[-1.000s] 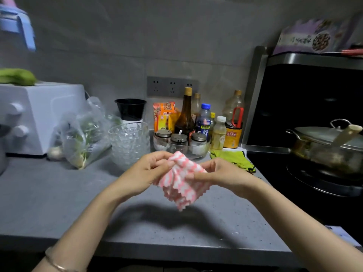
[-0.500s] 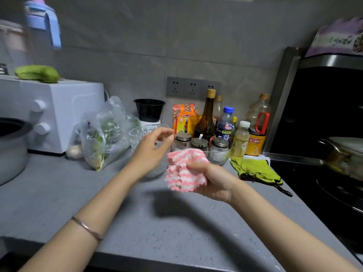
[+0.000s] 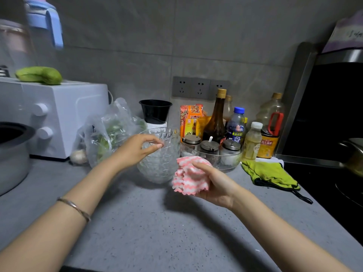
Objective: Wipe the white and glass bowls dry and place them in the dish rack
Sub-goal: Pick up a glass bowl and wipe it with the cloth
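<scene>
A stack of clear patterned glass bowls stands on the grey counter in the middle of the view. My left hand reaches over the stack, thumb and fingertips pinching the near rim of the top glass bowl. To the right of the stack, just above the counter, my right hand grips a bunched pink-and-white striped cloth. The cloth is close beside the bowls. No white bowl or dish rack shows in this view.
Behind the bowls are a bag of greens, a black cup, sauce bottles and a glass dish of spice jars. A white oven and grey pot stand left; a green cloth and the stove lie right.
My left hand let go of the cloth and moved up and left onto the glass bowls. My right hand keeps the cloth. The view has swung left.
</scene>
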### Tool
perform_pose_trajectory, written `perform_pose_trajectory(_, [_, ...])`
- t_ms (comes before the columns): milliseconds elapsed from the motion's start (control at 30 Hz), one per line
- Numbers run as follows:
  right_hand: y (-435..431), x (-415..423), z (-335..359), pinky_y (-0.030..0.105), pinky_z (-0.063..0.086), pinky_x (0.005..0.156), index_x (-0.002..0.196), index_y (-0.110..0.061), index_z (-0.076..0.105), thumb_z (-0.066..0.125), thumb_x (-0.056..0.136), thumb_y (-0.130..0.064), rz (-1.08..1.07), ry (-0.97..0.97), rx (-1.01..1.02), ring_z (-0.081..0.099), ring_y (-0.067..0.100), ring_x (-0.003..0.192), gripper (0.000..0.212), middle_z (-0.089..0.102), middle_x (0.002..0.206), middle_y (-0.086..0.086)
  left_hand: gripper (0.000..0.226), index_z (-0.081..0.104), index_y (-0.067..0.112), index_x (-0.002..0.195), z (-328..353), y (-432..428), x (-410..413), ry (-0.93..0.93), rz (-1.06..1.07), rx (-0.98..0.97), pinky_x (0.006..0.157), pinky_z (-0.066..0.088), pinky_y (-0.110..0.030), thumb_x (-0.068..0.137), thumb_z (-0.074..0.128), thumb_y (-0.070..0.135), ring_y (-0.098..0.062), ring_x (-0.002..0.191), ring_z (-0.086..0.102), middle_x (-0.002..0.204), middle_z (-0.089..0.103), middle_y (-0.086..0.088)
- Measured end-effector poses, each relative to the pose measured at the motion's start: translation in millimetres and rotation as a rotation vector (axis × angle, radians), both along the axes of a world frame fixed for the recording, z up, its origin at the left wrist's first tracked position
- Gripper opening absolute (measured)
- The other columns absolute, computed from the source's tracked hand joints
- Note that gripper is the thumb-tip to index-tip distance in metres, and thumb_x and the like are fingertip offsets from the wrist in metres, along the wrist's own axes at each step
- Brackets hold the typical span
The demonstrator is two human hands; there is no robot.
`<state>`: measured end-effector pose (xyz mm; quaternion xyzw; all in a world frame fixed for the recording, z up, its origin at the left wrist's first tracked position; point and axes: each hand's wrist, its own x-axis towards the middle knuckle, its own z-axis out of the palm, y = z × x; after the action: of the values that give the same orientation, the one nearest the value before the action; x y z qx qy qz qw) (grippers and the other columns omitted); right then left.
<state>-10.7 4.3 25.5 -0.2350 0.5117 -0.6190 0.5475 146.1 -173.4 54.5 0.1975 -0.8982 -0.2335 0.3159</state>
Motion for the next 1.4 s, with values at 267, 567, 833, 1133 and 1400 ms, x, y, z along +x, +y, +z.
perform_pose_trajectory(267, [2.8,0.4,2.2,0.038,0.054,0.082,0.112,-0.007,0.061,0.057,0.092,-0.025,0.006,0.029,0.006,0.068,0.025,0.089,0.027,0.072,0.100,0.013,0.014,0.071,0.016,0.099,1.0,1.7,-0.8,0.043,-0.017,-0.034,0.092,0.043,-0.024,0.094,0.059,0.021,-0.011,0.100,0.061,0.103,0.069,0.005])
perform_pose_trajectory(567, [36.1,-19.4,9.5,0.034,0.053,0.085,0.104,-0.009,0.066,0.068,0.073,-0.016,-0.009,0.117,-0.024,0.069,0.022,0.088,0.031,0.072,0.105,0.011,0.016,0.063,0.037,0.092,39.8,52.7,-1.6,0.382,-0.069,-0.075,0.103,0.041,-0.043,0.093,0.049,0.044,-0.007,0.105,0.059,0.097,0.066,0.020])
perform_pose_trajectory(833, [125.7,-58.0,11.0,0.040,0.054,0.086,0.103,-0.007,0.068,0.066,0.071,-0.013,-0.156,0.144,-0.134,0.072,0.022,0.088,0.033,0.072,0.105,0.013,0.023,0.053,0.013,0.082,11.8,133.3,-54.4,0.494,-0.291,0.065,0.075,0.042,-0.014,0.099,0.045,0.025,0.000,0.073,0.054,0.075,0.056,0.006])
perform_pose_trajectory(1133, [198.4,-89.2,22.7,0.028,0.043,0.059,0.108,-0.032,0.068,0.040,0.098,-0.045,-0.643,0.629,-0.321,0.063,0.023,0.084,0.032,0.067,0.097,0.004,0.029,0.049,0.014,0.072,-40.8,231.2,-140.2,0.554,-0.376,0.601,0.050,0.039,-0.013,0.087,0.044,0.039,0.001,0.052,0.047,0.054,0.052,0.013])
perform_pose_trajectory(1400, [199.7,-75.7,-30.7,0.022,0.020,0.112,0.139,-0.046,0.038,0.022,0.096,-0.061,-0.559,1.549,-0.205,0.025,-0.001,0.140,0.048,0.036,0.150,-0.012,0.044,0.057,0.013,0.068,-64.7,286.7,-169.0,0.650,-0.201,0.733,0.053,0.043,-0.014,0.100,0.035,0.033,0.001,0.052,0.054,0.054,0.061,0.008])
